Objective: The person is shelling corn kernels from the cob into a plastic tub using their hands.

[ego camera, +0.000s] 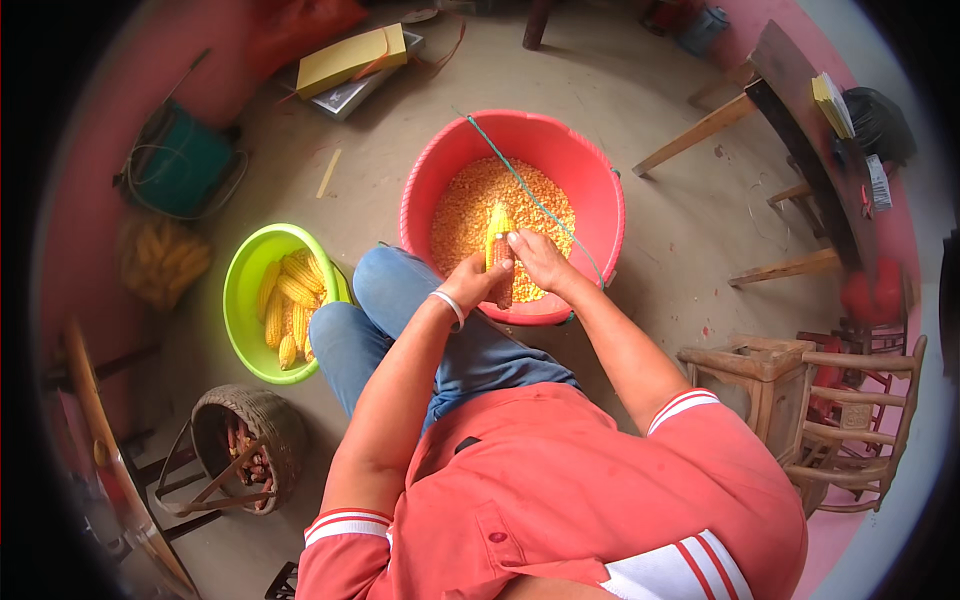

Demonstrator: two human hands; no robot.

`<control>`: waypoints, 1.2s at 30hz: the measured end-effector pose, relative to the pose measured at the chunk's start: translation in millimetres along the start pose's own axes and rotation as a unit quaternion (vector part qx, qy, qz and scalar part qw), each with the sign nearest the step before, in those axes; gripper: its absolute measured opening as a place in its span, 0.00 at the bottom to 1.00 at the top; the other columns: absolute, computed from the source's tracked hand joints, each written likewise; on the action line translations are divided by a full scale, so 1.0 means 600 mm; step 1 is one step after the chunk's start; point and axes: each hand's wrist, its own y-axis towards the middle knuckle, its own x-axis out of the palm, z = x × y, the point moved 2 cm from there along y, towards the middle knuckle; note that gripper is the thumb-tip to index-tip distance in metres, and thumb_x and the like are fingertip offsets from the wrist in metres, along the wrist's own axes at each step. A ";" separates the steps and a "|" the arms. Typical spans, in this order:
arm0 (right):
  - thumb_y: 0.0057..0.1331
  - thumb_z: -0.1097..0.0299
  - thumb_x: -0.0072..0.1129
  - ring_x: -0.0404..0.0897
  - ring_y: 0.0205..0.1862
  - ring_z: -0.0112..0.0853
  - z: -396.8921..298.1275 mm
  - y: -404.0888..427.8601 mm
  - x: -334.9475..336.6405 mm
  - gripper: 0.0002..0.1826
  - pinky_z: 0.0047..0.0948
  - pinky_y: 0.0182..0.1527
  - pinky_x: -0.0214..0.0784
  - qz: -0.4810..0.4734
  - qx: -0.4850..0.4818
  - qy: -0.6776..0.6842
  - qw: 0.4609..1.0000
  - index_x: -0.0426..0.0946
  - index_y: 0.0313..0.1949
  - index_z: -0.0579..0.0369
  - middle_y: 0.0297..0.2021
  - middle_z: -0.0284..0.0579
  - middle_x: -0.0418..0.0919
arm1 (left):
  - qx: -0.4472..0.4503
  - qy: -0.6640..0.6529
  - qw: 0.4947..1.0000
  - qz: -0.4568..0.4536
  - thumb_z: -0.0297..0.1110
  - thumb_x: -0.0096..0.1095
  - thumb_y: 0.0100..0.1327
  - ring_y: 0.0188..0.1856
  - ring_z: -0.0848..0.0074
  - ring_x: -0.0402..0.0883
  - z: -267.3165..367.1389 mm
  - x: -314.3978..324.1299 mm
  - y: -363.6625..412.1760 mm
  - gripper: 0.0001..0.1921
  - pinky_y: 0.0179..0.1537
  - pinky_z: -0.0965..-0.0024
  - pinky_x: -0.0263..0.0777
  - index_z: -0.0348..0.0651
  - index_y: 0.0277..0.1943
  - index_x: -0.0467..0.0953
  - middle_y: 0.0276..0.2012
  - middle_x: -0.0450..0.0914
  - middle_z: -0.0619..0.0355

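Observation:
My left hand (474, 280) grips a partly shelled ear of corn (500, 225), its lower part bare reddish cob and its tip still yellow with kernels. My right hand (541, 257) lies against the ear's right side, the thumb on the kernels; whether its fingers close round the ear cannot be told. Both hands are over a large red plastic tub (598, 180) that holds a bed of loose corn kernels (469, 202). A green cord (521, 182) runs across the tub. To the left, a lime-green bucket (238, 296) holds several yellow ears of corn (298, 281).
A woven basket (283, 427) with bare cobs (244, 450) stands at the lower left. A bag of corn ears (166, 259) and a teal container (184, 161) lie along the left wall. Boxes (352, 60) lie beyond the tub. A wooden stool (750, 367) and a chair (862, 427) stand at right.

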 end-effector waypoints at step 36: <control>0.67 0.53 0.49 0.78 0.41 0.36 -0.004 -0.035 0.012 0.26 0.34 0.44 0.69 0.089 0.036 0.192 0.977 0.65 0.52 0.66 0.36 0.57 0.77 | -0.015 -0.132 0.972 0.192 0.60 0.50 0.63 0.21 0.78 0.73 -0.010 0.011 0.031 0.24 0.26 0.76 0.71 0.44 0.35 0.71 0.25 0.73 0.63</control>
